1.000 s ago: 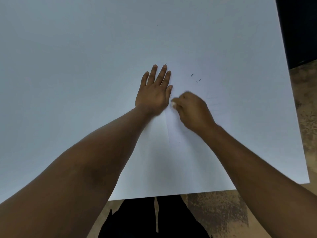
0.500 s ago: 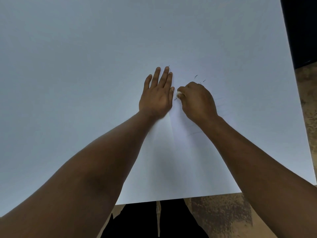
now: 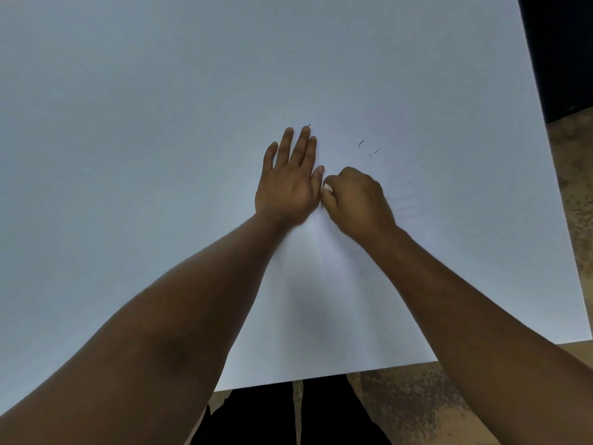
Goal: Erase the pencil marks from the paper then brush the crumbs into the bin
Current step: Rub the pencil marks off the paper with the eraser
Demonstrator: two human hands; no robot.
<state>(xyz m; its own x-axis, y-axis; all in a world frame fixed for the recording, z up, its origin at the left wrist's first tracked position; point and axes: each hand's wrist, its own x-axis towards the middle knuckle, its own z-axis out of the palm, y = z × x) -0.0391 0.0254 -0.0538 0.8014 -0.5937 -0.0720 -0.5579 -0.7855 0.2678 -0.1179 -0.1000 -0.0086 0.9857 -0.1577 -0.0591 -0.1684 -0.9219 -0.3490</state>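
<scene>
A white sheet of paper (image 3: pixel 346 284) lies on a white table (image 3: pixel 128 123), with a crease running down its middle. My left hand (image 3: pixel 288 184) presses flat on the paper, fingers straight. Right beside its thumb, my right hand (image 3: pixel 356 203) pinches a small white eraser (image 3: pixel 328 187) against the paper. Faint pencil lines (image 3: pixel 404 197) show to the right of my right hand. A few dark eraser crumbs (image 3: pixel 369 148) lie beyond my right hand, and one more crumb (image 3: pixel 309 125) sits just past my left fingertips.
The table's near edge (image 3: pixel 321 377) runs across the bottom, with a brown mottled floor (image 3: pixel 417 409) and dark trousers (image 3: pixel 288 415) below it. A dark area (image 3: pixel 564 53) lies past the table's right edge. No bin is in view.
My right hand has slid back and forth with the eraser next to my left thumb, now nearer me than half a second ago. My left hand has stayed put.
</scene>
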